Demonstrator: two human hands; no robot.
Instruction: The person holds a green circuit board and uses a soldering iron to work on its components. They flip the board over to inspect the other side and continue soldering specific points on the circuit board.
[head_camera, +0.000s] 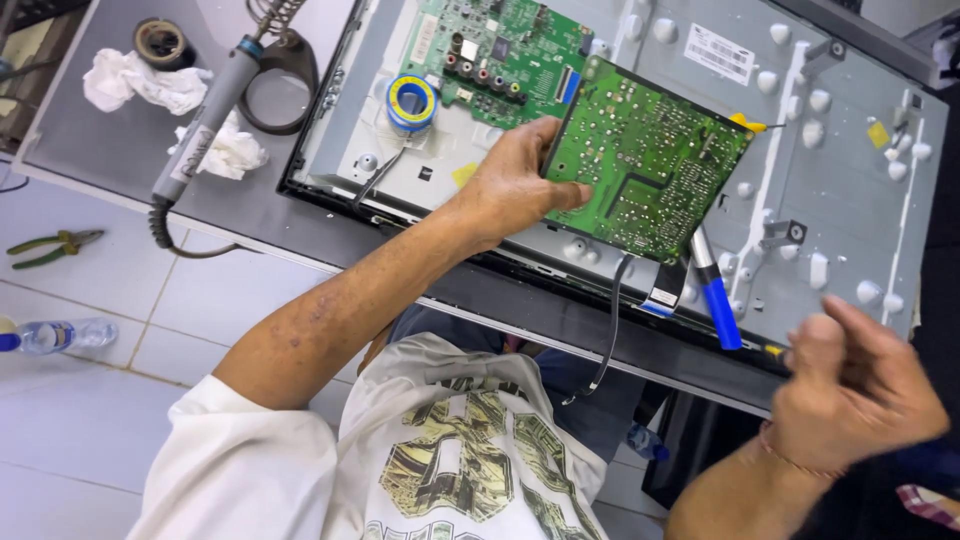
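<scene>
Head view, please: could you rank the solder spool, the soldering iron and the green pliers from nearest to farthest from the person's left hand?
Measured from the left hand:
1. Solder spool, just up-left on the open chassis.
2. Soldering iron, farther left on the bench.
3. Green pliers, far left on the floor tiles.

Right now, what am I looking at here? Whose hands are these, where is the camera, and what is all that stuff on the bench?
There is no machine here: a person works with bare hands, and the one camera sits on their head, looking down. The left hand holds up a green circuit board by its edge, solder side showing. The right hand is raised off to the side, and appears to hold nothing. Below lies an opened flat screen's metal back panel with another green board mounted on it, and a blue-handled tool. On the grey bench sit a soldering iron, a solder spool and crumpled tissues. Pliers lie on the floor.
</scene>
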